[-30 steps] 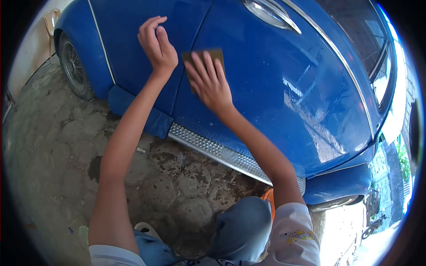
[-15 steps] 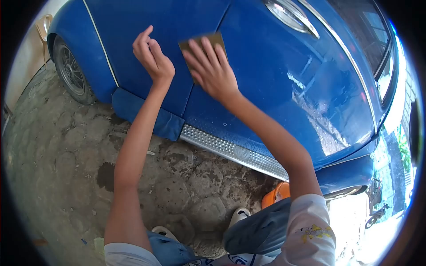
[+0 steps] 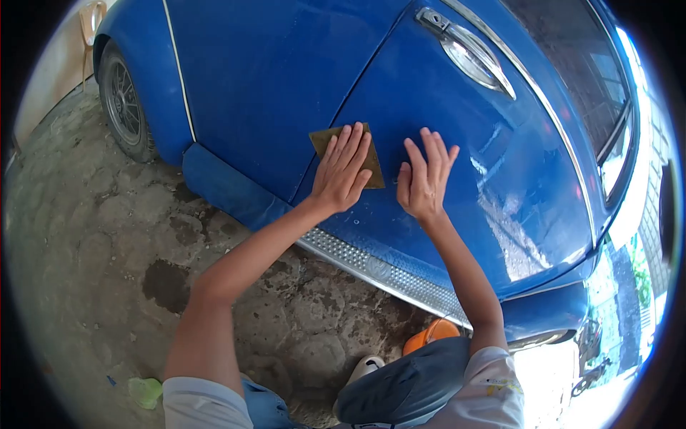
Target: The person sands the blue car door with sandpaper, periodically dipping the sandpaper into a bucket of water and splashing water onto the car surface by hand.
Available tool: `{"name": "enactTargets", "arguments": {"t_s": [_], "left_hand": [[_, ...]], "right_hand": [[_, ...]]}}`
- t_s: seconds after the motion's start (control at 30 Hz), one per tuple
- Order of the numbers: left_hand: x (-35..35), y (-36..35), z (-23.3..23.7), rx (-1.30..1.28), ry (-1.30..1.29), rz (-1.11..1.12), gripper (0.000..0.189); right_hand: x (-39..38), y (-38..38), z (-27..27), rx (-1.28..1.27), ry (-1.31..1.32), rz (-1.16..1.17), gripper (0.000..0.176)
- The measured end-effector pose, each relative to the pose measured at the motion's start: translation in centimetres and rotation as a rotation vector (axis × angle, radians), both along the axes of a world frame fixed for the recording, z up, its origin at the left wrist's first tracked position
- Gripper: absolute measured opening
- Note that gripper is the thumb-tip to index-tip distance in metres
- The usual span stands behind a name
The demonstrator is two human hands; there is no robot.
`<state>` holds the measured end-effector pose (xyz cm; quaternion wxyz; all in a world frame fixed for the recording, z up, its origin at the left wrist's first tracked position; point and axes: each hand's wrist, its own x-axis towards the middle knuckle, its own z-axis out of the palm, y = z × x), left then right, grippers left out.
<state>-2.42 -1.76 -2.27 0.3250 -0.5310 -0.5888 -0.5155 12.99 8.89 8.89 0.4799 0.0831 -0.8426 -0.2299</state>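
A flat, square olive-brown pad (image 3: 374, 168) lies against the blue car door (image 3: 421, 93), over the seam at its edge. My left hand (image 3: 341, 179) rests flat on this pad, fingers stretched across it and the thumb near its lower right corner. Just right of the pad, my right hand (image 3: 427, 182) holds nothing, its fingers spread and slightly bent close over the door. Above both hands is the chrome door handle (image 3: 471, 61).
Below the door runs a ridged metal running board (image 3: 379, 264), with blue covering (image 3: 229, 186) on its left part. An orange bucket (image 3: 431, 336) stands near my knee. A wheel (image 3: 125, 107) is at the left, and a pale green item (image 3: 145, 393) lies on the stone floor.
The pad has passed from under my right hand to under my left. My right hand has moved right, off the pad. The view has shifted, so the car appears lower.
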Motion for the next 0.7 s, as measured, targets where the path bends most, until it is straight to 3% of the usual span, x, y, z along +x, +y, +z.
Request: {"name": "enactTargets", "arguments": {"t_s": [0.03,0.1,0.17,0.23,0.33,0.47,0.6,0.7], "left_hand": [[-0.5,0.0,1.5,0.012,-0.008,0.014,0.065],[-3.0,0.1,6.1,0.184,-0.053,0.293,0.069],[-7.0,-1.4,10.2,0.288,-0.068,0.417,0.070],[-12.4,-1.5,11.2,0.466,-0.369,0.496,0.070],[-10.4,-1.2,9.4,0.482,-0.284,0.416,0.070],[-3.6,0.2,6.7,0.315,-0.116,0.317,0.067],[-5.4,0.5,8.2,0.306,-0.123,0.273,0.067],[-9.2,-1.0,10.9,0.321,-0.092,0.366,0.066]], "right_hand": [[0.0,0.3,0.2,0.007,0.046,-0.049,0.054],[-0.1,0.5,0.2,0.044,0.055,-0.100,0.054],[-0.2,0.5,-0.4,0.084,0.056,-0.226,0.053],[-0.2,0.4,-0.5,0.079,0.030,-0.244,0.053],[-0.4,0.7,-0.8,0.112,0.035,-0.240,0.049],[-0.5,0.7,-0.9,0.131,0.055,-0.239,0.046],[-0.7,0.5,-0.8,0.141,0.042,-0.288,0.046],[-0.5,0.4,-1.0,0.138,0.028,-0.298,0.046]]}}
